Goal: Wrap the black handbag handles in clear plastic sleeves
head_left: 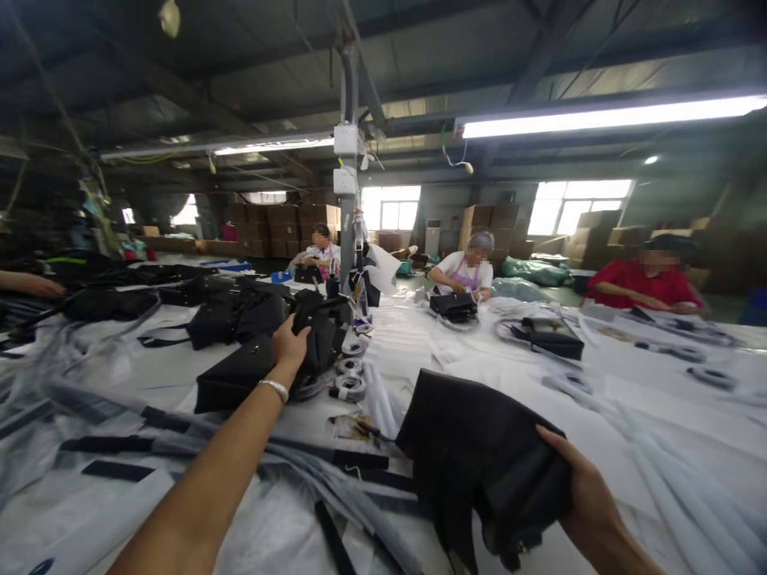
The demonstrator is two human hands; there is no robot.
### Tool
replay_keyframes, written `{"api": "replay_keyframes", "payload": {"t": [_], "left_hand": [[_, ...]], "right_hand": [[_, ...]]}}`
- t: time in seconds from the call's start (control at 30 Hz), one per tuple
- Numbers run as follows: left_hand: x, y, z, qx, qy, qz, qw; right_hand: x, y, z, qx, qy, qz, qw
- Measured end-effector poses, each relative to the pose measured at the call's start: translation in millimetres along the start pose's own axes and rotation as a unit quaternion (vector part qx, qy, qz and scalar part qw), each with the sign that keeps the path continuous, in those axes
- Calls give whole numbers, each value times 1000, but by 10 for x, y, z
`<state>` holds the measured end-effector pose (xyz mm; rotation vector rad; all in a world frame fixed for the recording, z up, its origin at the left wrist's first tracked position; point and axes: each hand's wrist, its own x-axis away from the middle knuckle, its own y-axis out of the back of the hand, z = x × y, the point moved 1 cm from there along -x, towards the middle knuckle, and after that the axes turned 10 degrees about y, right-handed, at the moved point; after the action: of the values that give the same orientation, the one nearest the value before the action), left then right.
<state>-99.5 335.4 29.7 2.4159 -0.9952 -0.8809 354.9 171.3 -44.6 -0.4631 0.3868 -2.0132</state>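
A black bag [479,447], tilted and with a strap or flap hanging down, is in my right hand [584,487], whose fingers are wrapped round its right edge. My left hand [291,347], with a silver bracelet at the wrist, reaches forward into a group of black bags. Its fingers are closed on a dark bag [327,339] there; the fingertips are partly hidden. Just left of that hand another black bag [231,375] with a small metal fitting lies on the white table.
Wrapped straps [353,479] and clear plastic cover the near left. Coiled cords [351,387] lie mid-table by a post [347,208] with socket boxes. Across the table, several people work, one in a red top [641,279]. White sheets [401,335] and more bags [548,335] lie farther off.
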Motion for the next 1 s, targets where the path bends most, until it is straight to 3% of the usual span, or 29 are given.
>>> {"api": "replay_keyframes", "payload": {"t": [0.07,0.17,0.3,0.37,0.43,0.53,0.63,0.7,0.77,0.9,1.0], "left_hand": [[137,3,-95,46,-21,41,998],[601,-66,-267,100,-59,200,973],[1494,-75,-443,136,-65,448,881],[1909,1,-512,150,-58,533,831],[2225,122,-597,176,-61,577,795],[2502,371,-772,220,-77,587,775],[2642,699,-966,231,-122,559,787],[2716,942,-1078,216,-204,493,818],[2812,1158,-1161,202,-302,451,815],[3097,1373,-1229,120,-483,443,745],[3319,1342,-1251,61,-533,384,751]], "right_hand": [[6,-21,68,-35,0,-30,999],[66,-78,245,-63,18,-38,997],[307,-114,487,-73,57,-20,995],[498,-89,560,-77,76,-14,994],[704,-31,588,-93,87,-14,992],[988,111,547,-141,59,-16,988],[1239,305,420,-205,22,-6,978],[1419,456,292,-228,10,2,974],[1615,624,126,-240,-27,14,970],[1970,990,-246,-287,-219,63,931],[2113,1218,-422,-243,-343,118,900]]}}
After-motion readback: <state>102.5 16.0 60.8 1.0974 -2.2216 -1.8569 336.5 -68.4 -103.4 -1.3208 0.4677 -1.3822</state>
